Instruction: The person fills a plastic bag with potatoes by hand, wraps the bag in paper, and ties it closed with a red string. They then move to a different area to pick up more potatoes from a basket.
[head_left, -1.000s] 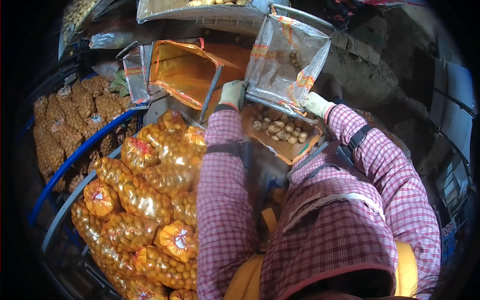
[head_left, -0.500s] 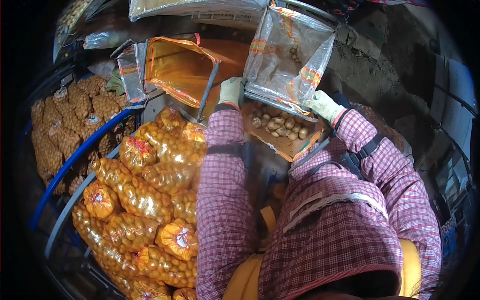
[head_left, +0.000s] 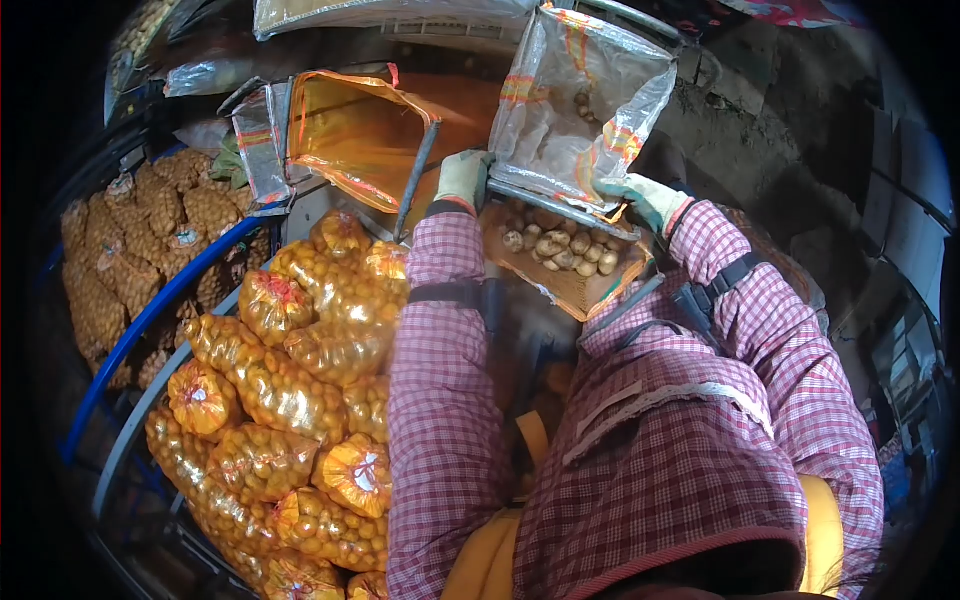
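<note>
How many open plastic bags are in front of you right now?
3. Clear striped plastic bag, its rim gripped by left hand and right hand; orange plastic bag beside it; narrow clear bag farthest left. Others may be hidden.

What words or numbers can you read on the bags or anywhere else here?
No words or numbers can be read anywhere in this picture.
The clear bag has red and orange printed marks, too blurred to read.
The orange bag shows only a red edge stripe, no letters.
The tied sacks of potatoes show red patches at their tops, nothing readable.
</note>
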